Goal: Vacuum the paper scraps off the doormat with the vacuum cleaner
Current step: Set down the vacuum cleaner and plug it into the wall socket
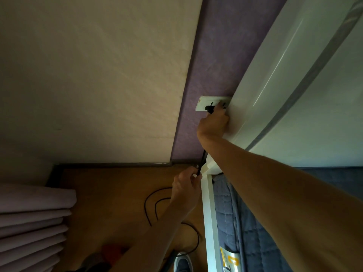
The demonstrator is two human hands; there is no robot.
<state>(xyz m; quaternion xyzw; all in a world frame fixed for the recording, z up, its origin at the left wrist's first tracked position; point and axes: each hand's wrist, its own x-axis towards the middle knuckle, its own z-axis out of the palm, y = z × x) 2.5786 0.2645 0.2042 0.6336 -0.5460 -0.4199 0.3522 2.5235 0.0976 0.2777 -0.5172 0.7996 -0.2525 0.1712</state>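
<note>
My right hand point(213, 122) is raised to a white wall socket point(204, 104) on the purple wall strip and grips a black plug point(209, 109) pressed against the socket. Below it, my left hand point(185, 186) pinches the black power cord point(202, 160) that hangs down from the plug. The cord runs on in loose loops point(157, 205) over the wooden floor. A dim red shape point(113, 252) low on the floor is too dark to identify. No doormat or paper scraps are in view.
A white bed frame point(210, 222) with a blue quilted cover point(255, 232) fills the right side, its headboard point(275, 75) next to the socket. Folded pale curtains point(33, 222) hang at the lower left. A shoe point(182, 263) shows at the bottom edge.
</note>
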